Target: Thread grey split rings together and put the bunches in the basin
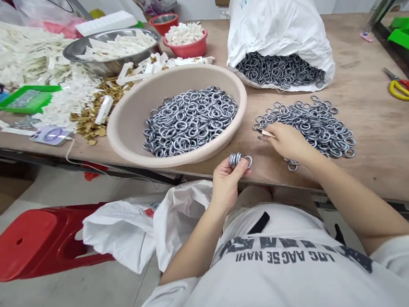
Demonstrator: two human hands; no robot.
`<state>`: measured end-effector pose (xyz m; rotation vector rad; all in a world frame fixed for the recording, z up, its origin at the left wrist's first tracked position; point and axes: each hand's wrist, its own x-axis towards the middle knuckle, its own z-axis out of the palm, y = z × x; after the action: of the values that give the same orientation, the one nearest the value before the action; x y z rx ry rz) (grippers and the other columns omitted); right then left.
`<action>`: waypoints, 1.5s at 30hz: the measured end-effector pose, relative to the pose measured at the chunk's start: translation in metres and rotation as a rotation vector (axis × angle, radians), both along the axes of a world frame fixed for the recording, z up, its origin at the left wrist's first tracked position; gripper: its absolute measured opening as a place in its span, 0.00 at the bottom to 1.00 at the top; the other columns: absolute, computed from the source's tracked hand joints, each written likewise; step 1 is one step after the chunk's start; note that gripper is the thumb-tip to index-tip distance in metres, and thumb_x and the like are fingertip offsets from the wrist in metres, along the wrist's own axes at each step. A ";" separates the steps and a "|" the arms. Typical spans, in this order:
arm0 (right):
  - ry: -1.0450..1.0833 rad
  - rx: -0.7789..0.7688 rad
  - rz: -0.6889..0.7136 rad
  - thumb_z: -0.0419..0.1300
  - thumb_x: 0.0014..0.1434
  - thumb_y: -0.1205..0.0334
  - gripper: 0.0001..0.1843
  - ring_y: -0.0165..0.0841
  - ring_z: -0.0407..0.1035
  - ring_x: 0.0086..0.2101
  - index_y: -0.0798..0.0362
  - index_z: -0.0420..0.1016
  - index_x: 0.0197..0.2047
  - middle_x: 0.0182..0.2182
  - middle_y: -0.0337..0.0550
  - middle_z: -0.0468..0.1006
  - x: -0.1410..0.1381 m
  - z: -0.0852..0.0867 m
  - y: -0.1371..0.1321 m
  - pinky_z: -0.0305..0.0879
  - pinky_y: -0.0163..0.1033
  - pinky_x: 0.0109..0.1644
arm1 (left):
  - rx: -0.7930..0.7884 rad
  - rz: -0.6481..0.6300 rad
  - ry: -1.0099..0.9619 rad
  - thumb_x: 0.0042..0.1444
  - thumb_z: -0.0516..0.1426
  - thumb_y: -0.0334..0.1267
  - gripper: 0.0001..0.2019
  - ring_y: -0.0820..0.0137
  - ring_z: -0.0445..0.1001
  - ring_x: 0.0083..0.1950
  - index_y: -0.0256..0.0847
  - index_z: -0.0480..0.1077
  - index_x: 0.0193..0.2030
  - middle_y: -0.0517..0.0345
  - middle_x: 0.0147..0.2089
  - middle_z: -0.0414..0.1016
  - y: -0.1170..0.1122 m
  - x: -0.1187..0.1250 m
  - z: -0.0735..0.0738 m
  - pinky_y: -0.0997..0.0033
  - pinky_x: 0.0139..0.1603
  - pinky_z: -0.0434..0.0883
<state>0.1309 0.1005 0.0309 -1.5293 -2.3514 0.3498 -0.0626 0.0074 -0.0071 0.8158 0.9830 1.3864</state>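
Note:
Several grey metal rings (236, 159) sit in a short row in my left hand (226, 182), pinched between thumb and fingers near the table's front edge. My right hand (289, 141) is closed around a small light-coloured tool (266, 133) with a dark tip, its kind too small to make out. That hand hovers at the left side of a loose pile of grey rings (327, 129) on the table. To the left stands a wide beige basin (123, 132) with many such rings in it. Behind the pile, a white sack (274, 16) lies with its mouth open, full of darker rings (279, 69).
Scissors (406, 89) with red and yellow handles lie at the right. A steel bowl (72, 53), a red bowl (189, 49), a green tray (7, 102) and a phone (51, 135) are at the left. A red stool (28, 238) and white bags (174, 219) are below the table.

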 end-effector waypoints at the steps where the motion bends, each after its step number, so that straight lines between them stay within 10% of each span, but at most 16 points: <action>1: 0.104 -0.031 0.070 0.54 0.67 0.59 0.10 0.38 0.70 0.38 0.51 0.73 0.37 0.37 0.46 0.77 0.005 0.003 -0.011 0.60 0.38 0.40 | 0.004 -0.008 -0.010 0.48 0.70 0.42 0.13 0.76 0.73 0.35 0.39 0.76 0.37 0.61 0.35 0.77 0.002 0.002 0.000 0.76 0.38 0.74; 8: 0.375 -0.047 0.222 0.51 0.68 0.64 0.07 0.34 0.66 0.36 0.50 0.70 0.40 0.36 0.43 0.72 0.026 0.011 -0.076 0.58 0.38 0.40 | 0.035 -0.176 -0.033 0.44 0.72 0.37 0.16 0.76 0.74 0.33 0.38 0.76 0.39 0.59 0.36 0.79 0.006 0.025 -0.001 0.76 0.37 0.73; 15: 0.508 -0.057 0.239 0.53 0.67 0.66 0.07 0.34 0.68 0.38 0.51 0.73 0.42 0.36 0.42 0.74 0.029 0.004 -0.077 0.61 0.38 0.43 | 0.027 -0.412 0.052 0.55 0.66 0.43 0.13 0.73 0.76 0.30 0.37 0.77 0.43 0.56 0.31 0.78 -0.004 0.026 0.008 0.73 0.34 0.78; 26: 1.007 -0.395 0.079 0.60 0.64 0.55 0.08 0.29 0.65 0.31 0.50 0.70 0.40 0.32 0.36 0.70 0.007 -0.007 -0.085 0.63 0.35 0.36 | 0.046 -0.388 -0.009 0.52 0.69 0.39 0.11 0.73 0.77 0.36 0.38 0.79 0.41 0.57 0.36 0.79 -0.007 0.026 0.008 0.73 0.41 0.79; 34: 0.503 0.004 0.044 0.57 0.67 0.51 0.13 0.30 0.63 0.30 0.51 0.72 0.38 0.29 0.37 0.70 0.014 -0.002 -0.099 0.54 0.37 0.35 | 0.146 -0.301 0.029 0.54 0.67 0.37 0.08 0.73 0.75 0.36 0.39 0.79 0.40 0.58 0.36 0.79 -0.004 0.022 0.005 0.73 0.43 0.75; 45: 0.239 0.034 0.010 0.50 0.70 0.46 0.23 0.29 0.63 0.27 0.51 0.65 0.28 0.25 0.37 0.70 0.016 -0.002 -0.100 0.48 0.37 0.32 | 0.176 -0.306 0.165 0.55 0.67 0.39 0.08 0.70 0.75 0.37 0.38 0.79 0.39 0.56 0.36 0.79 -0.009 0.019 0.010 0.71 0.43 0.74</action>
<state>0.1469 0.0010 0.0290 -1.3779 -2.1690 0.4644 -0.0435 -0.0020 0.0025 1.1763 0.8269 1.1642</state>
